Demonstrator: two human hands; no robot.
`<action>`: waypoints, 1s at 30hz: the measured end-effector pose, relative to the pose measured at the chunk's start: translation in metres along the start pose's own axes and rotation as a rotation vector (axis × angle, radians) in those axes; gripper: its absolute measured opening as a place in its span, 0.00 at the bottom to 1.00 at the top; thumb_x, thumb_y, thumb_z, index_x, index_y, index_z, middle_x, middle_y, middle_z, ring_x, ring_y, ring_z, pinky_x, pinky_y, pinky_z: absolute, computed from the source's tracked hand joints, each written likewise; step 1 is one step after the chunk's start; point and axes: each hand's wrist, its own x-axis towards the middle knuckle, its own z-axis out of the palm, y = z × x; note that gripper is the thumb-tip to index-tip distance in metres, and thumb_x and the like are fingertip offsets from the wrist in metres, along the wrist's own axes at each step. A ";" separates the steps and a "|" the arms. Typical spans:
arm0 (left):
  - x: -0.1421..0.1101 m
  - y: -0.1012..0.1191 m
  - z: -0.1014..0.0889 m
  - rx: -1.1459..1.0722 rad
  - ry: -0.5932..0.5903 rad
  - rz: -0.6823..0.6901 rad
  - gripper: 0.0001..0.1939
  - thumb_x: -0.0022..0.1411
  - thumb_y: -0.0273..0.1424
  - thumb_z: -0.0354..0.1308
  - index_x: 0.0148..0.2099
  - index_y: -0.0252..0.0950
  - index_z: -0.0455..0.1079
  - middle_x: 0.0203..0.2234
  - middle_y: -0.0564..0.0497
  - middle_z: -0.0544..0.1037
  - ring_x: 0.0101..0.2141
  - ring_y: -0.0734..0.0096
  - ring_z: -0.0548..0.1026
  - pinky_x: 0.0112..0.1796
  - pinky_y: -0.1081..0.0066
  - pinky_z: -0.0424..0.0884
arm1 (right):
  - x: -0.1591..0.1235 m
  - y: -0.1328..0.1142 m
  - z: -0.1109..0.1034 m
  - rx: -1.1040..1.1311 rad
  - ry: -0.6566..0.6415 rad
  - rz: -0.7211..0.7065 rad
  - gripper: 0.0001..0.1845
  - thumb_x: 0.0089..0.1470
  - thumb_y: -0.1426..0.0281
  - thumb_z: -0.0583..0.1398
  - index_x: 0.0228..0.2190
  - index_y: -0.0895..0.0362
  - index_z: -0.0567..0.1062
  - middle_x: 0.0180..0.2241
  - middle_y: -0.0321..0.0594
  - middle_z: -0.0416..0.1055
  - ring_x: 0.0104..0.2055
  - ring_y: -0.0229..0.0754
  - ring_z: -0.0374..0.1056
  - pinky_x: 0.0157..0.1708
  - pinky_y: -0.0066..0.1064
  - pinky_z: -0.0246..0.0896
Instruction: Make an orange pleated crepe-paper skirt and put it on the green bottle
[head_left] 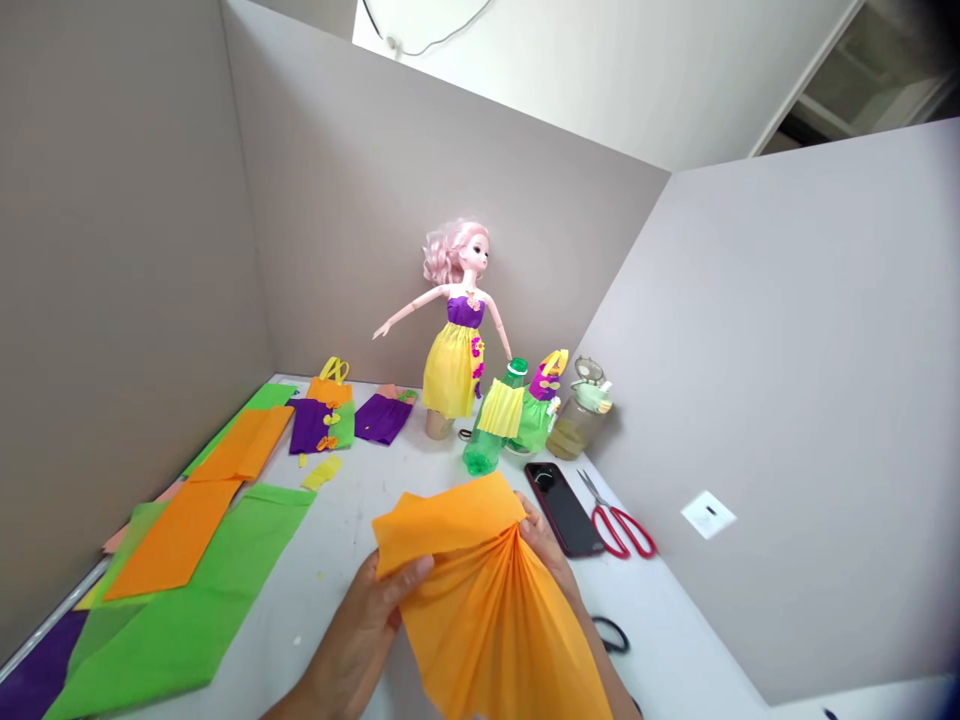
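Observation:
A sheet of orange crepe paper (517, 620) is stretched between my two hands, low in the middle of the view. Its upper part is a flat band, and pleats fan downward from a gathered point near its right end. My left hand (367, 610) pinches the band's left end, thumb on the front. At the gathered point, my right hand (551, 555) grips the paper from behind; part of its fingers is hidden. Beyond the paper stands a pink-haired doll (469, 270) in a purple and yellow dress. A green bottle (484, 450) wrapped with pleated yellow paper is nearer to me.
Green paper (187, 630) and orange strips (169, 540) lie on the left of the table (345, 520). Small paper garments (309, 425) are at the back. On the right are a phone (562, 510), red-handled scissors (619, 525) and a jar (574, 425). Grey panels (787, 400) enclose the table.

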 end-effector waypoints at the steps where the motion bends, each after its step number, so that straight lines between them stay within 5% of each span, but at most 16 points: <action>1: 0.001 0.001 -0.002 -0.027 -0.003 0.001 0.30 0.59 0.37 0.69 0.61 0.36 0.70 0.56 0.41 0.77 0.57 0.51 0.74 0.58 0.59 0.69 | 0.000 0.000 -0.001 0.025 -0.014 0.012 0.19 0.46 0.55 0.71 0.36 0.52 0.75 0.35 0.38 0.76 0.37 0.48 0.75 0.39 0.40 0.71; 3: 0.005 0.002 -0.005 -0.081 0.005 -0.004 0.23 0.61 0.36 0.68 0.56 0.35 0.74 0.53 0.43 0.79 0.56 0.53 0.75 0.57 0.61 0.70 | 0.000 0.000 0.000 0.073 -0.040 0.038 0.21 0.38 0.56 0.74 0.31 0.50 0.74 0.31 0.36 0.75 0.34 0.49 0.75 0.37 0.39 0.70; 7: 0.009 0.003 -0.007 -0.149 0.003 -0.089 0.14 0.62 0.34 0.67 0.49 0.35 0.78 0.48 0.46 0.82 0.53 0.56 0.77 0.54 0.64 0.72 | 0.001 -0.002 0.001 0.135 -0.038 0.039 0.17 0.40 0.58 0.73 0.27 0.50 0.73 0.28 0.34 0.73 0.30 0.45 0.73 0.32 0.34 0.68; 12: 0.005 -0.002 -0.002 -0.111 -0.168 -0.210 0.15 0.62 0.35 0.66 0.48 0.32 0.78 0.45 0.42 0.82 0.51 0.54 0.78 0.53 0.64 0.72 | 0.004 -0.008 0.000 0.185 -0.006 -0.003 0.15 0.45 0.57 0.72 0.26 0.50 0.73 0.26 0.30 0.70 0.26 0.38 0.69 0.30 0.28 0.65; 15: 0.006 -0.006 -0.004 0.054 -0.143 -0.182 0.19 0.61 0.39 0.66 0.50 0.33 0.75 0.47 0.41 0.80 0.52 0.53 0.76 0.54 0.61 0.71 | 0.005 -0.013 -0.001 0.189 0.006 -0.007 0.16 0.44 0.57 0.72 0.26 0.50 0.73 0.25 0.28 0.69 0.25 0.37 0.67 0.29 0.27 0.63; 18: 0.010 -0.005 -0.015 0.373 0.156 0.089 0.25 0.58 0.47 0.65 0.50 0.35 0.70 0.48 0.41 0.77 0.54 0.50 0.73 0.54 0.57 0.69 | 0.003 -0.018 0.002 0.179 0.009 0.017 0.15 0.44 0.60 0.73 0.27 0.50 0.73 0.25 0.28 0.71 0.25 0.37 0.67 0.29 0.27 0.63; 21: 0.010 0.000 -0.024 0.740 0.406 0.571 0.23 0.58 0.47 0.65 0.48 0.38 0.68 0.47 0.44 0.74 0.54 0.51 0.71 0.55 0.54 0.67 | -0.002 -0.019 0.008 0.164 -0.004 0.063 0.13 0.47 0.63 0.72 0.29 0.53 0.74 0.27 0.31 0.73 0.25 0.37 0.68 0.30 0.28 0.63; 25: 0.004 0.003 -0.018 1.159 0.123 1.104 0.18 0.61 0.42 0.65 0.50 0.42 0.68 0.47 0.47 0.75 0.53 0.57 0.72 0.57 0.58 0.67 | -0.010 -0.017 0.021 0.144 -0.046 0.123 0.10 0.51 0.66 0.70 0.31 0.54 0.75 0.30 0.33 0.73 0.29 0.38 0.68 0.35 0.30 0.63; 27: 0.002 0.002 -0.009 1.215 0.012 1.156 0.21 0.61 0.43 0.65 0.53 0.42 0.67 0.49 0.45 0.75 0.54 0.56 0.71 0.57 0.59 0.67 | -0.015 -0.018 0.027 0.104 -0.073 0.115 0.10 0.51 0.66 0.70 0.31 0.55 0.75 0.31 0.34 0.71 0.32 0.37 0.67 0.38 0.29 0.62; 30: 0.000 0.002 0.002 1.162 0.005 0.957 0.13 0.65 0.37 0.61 0.50 0.41 0.68 0.47 0.46 0.75 0.50 0.60 0.74 0.50 0.66 0.72 | -0.023 -0.022 0.032 -0.004 -0.124 0.052 0.11 0.48 0.65 0.72 0.29 0.55 0.76 0.31 0.35 0.70 0.35 0.38 0.65 0.38 0.27 0.60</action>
